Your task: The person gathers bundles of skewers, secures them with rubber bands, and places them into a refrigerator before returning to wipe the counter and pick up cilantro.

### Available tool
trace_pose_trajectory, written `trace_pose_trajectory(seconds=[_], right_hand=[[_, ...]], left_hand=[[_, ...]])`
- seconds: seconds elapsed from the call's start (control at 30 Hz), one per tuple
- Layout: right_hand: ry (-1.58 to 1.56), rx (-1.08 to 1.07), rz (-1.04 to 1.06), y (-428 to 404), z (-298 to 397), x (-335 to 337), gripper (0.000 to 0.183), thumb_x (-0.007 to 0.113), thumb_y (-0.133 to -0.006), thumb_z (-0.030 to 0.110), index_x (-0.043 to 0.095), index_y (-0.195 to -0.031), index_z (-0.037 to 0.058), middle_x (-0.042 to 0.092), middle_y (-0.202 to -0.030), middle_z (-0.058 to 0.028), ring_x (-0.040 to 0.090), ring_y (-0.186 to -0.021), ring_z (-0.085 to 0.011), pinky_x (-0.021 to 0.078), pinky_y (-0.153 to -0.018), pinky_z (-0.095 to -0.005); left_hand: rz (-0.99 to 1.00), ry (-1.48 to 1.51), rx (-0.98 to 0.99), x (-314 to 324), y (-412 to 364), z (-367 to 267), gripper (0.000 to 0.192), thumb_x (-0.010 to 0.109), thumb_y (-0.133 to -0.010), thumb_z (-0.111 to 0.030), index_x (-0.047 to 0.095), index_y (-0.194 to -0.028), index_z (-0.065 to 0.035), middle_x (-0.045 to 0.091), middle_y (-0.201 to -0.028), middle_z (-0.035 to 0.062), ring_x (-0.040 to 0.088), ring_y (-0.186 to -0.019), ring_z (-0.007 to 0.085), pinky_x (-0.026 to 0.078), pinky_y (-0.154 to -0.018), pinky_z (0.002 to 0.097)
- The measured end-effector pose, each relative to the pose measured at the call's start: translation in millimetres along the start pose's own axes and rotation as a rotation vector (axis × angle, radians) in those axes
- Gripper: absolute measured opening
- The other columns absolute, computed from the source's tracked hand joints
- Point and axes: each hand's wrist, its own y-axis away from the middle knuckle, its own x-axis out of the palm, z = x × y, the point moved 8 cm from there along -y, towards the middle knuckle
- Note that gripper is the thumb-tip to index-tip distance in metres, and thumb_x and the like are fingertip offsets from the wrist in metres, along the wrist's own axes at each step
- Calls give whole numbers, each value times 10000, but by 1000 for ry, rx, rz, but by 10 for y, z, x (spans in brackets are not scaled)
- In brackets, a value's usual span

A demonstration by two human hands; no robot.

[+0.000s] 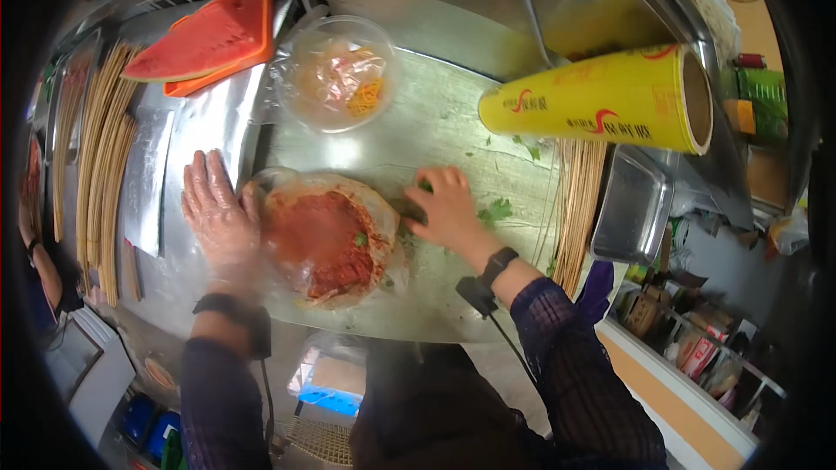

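Note:
A plastic-lined bowl of red-sauced food [339, 241] stands before me; a blurred patch hides part of it, and a green leaf lies on top. My left hand [219, 215], in a clear plastic glove, rests flat with spread fingers on the metal surface left of the bowl. Right of the bowl, my right hand [447, 205] is curled with its fingertips around some green leaves near the board. A loose sprig of green herb [496, 211] lies just beyond that hand. Behind the bowl is a round clear plastic tub [336, 72] holding yellow shreds and plastic film.
Watermelon [202, 36] sits on an orange tray [261, 55] at back left. Bundles of wooden skewers [108, 176] lie at far left, more skewers [578, 209] at right beside a steel tray [633, 209]. A yellow cling film roll [588, 101] lies at back right.

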Motion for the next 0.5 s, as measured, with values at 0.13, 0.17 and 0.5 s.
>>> trace_pose_trajectory(seconds=[0.13, 0.17, 0.5], right_hand=[[-78, 78, 175, 942, -191, 231, 150, 671, -715, 113, 617, -852, 88, 535, -1058, -103, 493, -1036, -321, 400, -915, -442], [-76, 140, 213, 1116, -300, 174, 109, 656, -717, 76, 604, -813, 76, 535, -1048, -103, 495, -1011, -326, 410, -889, -437], [-51, 486, -271, 1220, -811, -209, 242, 592, -731, 25, 564, -970, 2, 542, -1024, -155, 510, -967, -354, 427, -863, -448]], left_hand=[[-8, -24, 10, 4, 13, -8, 656, 596, -871, -222, 311, -1442, -69, 342, -1461, 164, 309, -1349, 367, 243, -1103, 481], [-14, -8, 15, -4, -10, -49, 656, 596, -871, -222, 311, -1442, -69, 342, -1461, 164, 309, -1349, 367, 243, -1103, 481], [-47, -60, 66, 36, 21, -55, 654, 594, -873, -235, 319, -1435, -47, 352, -1451, 180, 325, -1335, 373, 254, -1094, 485]])
